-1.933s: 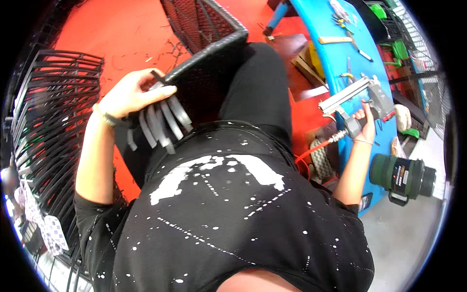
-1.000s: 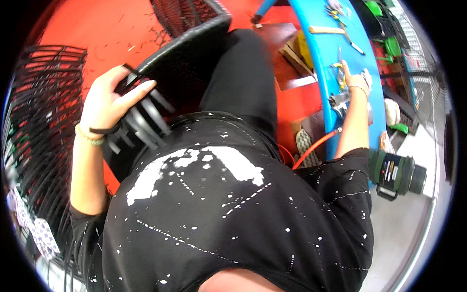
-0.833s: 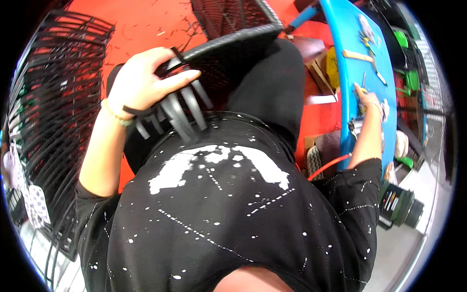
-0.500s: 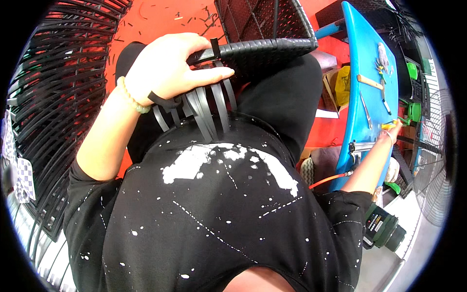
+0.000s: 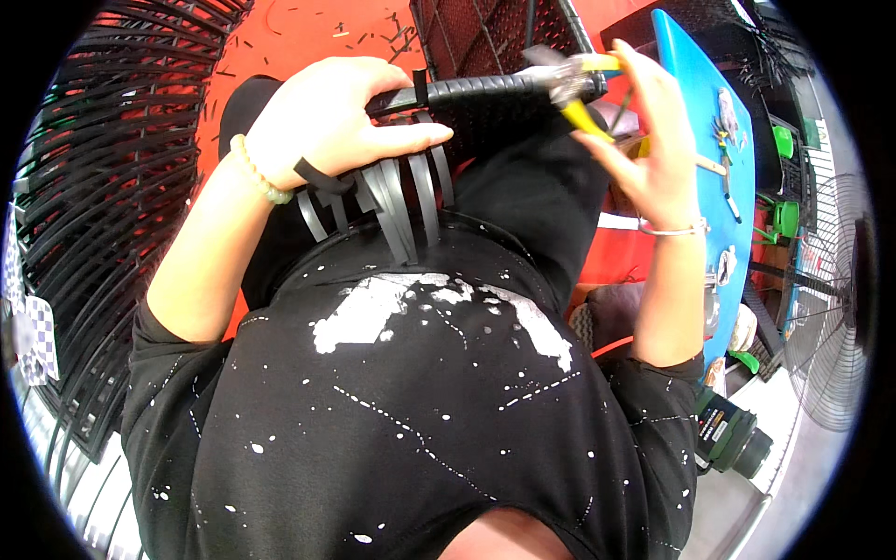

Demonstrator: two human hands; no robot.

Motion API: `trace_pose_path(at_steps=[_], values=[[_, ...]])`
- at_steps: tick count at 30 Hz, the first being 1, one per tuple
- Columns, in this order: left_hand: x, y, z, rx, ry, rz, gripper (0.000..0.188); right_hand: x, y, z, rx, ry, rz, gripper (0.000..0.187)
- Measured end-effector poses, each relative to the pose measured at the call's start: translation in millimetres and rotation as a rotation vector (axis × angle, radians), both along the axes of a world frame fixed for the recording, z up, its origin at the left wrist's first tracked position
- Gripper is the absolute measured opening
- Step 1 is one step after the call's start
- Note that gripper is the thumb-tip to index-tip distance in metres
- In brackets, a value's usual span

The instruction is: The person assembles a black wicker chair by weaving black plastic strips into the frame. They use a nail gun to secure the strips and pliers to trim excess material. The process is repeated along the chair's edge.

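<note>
My left hand (image 5: 331, 117) lies over the edge of a black woven wicker piece (image 5: 485, 93) resting on my lap, pressing down several loose black strips (image 5: 401, 201) that hang toward my shirt. My right hand (image 5: 644, 140) is raised at the right end of the same edge and grips yellow-handled pliers (image 5: 579, 84), whose jaws touch the rim of the weave.
A stack of black wicker frames (image 5: 84, 187) stands at my left on the red floor (image 5: 299, 37), which is strewn with strip offcuts. A blue table (image 5: 709, 140) with small tools is at my right. A black power tool (image 5: 733, 434) and a fan (image 5: 831, 308) sit lower right.
My right hand has come back from the blue table holding the pliers and now meets the wicker edge. My left hand stayed on the strips as the view tilted toward the lap.
</note>
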State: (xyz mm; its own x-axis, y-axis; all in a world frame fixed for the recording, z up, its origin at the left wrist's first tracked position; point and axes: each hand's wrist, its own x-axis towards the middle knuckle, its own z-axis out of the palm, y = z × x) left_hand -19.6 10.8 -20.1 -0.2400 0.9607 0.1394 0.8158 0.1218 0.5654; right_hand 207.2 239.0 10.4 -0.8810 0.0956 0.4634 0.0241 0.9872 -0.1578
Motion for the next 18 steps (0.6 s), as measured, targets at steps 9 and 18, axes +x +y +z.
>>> trace_pose_path(at_steps=[9, 18], values=[[0, 0, -4, 0.076, -0.006, -0.025, 0.050, -27, -14, 6, 0.176, -0.156, 0.100, 0.069], [2, -1, 1, 0.003, -0.040, -0.010, 0.050, -36, -23, 8, 0.312, -0.148, 0.091, 0.066]])
